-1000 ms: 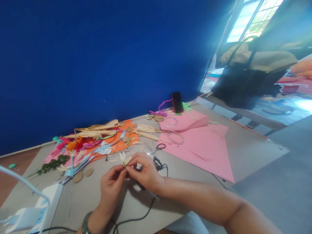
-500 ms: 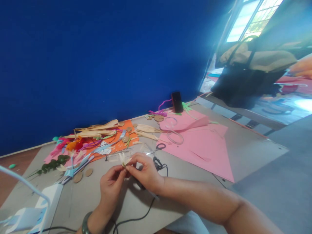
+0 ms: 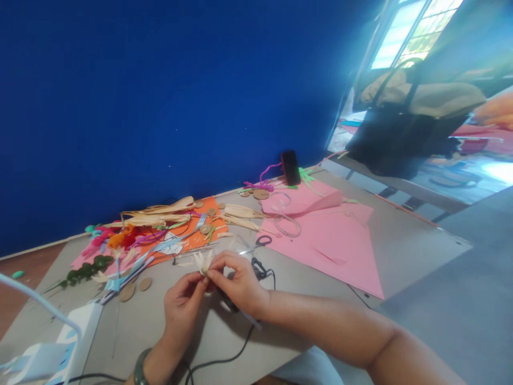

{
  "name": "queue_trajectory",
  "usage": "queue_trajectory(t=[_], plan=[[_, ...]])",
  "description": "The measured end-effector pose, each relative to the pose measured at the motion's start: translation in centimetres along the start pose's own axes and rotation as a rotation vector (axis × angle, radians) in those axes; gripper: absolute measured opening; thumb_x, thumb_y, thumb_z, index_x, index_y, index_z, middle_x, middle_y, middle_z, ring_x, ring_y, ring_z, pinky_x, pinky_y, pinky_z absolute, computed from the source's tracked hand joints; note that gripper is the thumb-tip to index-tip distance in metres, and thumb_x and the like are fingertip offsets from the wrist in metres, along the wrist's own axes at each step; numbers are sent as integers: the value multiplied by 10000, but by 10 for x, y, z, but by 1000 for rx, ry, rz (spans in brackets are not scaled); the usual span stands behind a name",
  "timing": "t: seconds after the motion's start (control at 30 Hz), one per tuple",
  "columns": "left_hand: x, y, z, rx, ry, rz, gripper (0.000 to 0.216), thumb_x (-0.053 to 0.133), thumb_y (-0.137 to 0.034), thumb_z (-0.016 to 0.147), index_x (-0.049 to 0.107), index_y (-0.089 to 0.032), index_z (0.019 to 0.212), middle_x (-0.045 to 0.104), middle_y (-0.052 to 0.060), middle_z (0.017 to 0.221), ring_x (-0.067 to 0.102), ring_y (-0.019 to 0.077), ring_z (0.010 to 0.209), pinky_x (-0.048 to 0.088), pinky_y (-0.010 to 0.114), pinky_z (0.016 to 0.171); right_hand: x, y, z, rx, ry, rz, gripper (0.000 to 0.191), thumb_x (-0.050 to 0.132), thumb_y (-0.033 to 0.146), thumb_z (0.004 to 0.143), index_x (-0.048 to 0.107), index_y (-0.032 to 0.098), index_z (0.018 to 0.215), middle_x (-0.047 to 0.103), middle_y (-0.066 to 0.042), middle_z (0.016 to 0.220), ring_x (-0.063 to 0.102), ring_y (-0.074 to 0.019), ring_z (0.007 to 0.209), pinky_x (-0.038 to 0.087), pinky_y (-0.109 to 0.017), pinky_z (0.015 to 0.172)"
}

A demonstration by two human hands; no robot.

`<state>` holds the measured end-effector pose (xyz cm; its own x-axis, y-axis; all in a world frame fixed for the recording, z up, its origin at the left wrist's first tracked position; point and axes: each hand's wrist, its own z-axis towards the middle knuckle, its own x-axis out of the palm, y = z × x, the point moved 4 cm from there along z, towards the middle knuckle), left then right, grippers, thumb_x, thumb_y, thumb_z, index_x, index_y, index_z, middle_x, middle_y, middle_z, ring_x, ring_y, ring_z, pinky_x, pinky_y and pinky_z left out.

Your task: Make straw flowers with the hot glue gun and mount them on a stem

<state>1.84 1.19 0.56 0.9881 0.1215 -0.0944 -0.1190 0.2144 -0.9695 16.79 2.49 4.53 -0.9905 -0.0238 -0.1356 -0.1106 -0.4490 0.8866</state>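
Note:
My left hand (image 3: 182, 306) and my right hand (image 3: 236, 282) meet above the grey table (image 3: 409, 240), fingertips pinched together on a small pale straw flower (image 3: 202, 262). Its thin cream petals stick up between the two thumbs. A dark bracelet (image 3: 140, 368) rings my left wrist. Both hands hover just over the tabletop, near a black cable (image 3: 224, 359) that runs under them.
Behind the hands lie scissors (image 3: 258, 244), pink paper sheets (image 3: 328, 238), an orange sheet (image 3: 192, 238) with straw strips, ribbons, wooden discs (image 3: 127, 292) and green leaves (image 3: 84, 270). A black phone (image 3: 290, 167) leans on the blue wall. A white device (image 3: 52, 347) sits at the lower left.
The hands stay pinched on the flower; its petals have turned slightly between the fingertips. Nothing else on the table has moved.

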Motion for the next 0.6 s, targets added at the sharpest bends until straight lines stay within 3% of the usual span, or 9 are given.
queue_trajectory(t=[0.6], plan=[[0,3,-1,-54,14,9,165,702,-313,741,697,-154,781,704,34,671,649,166,581,532,256,584,0,0,0,0,-1,15,110,642,121,774,632,172,677,642,-22,712,603,-143,690,480,-272,694]])
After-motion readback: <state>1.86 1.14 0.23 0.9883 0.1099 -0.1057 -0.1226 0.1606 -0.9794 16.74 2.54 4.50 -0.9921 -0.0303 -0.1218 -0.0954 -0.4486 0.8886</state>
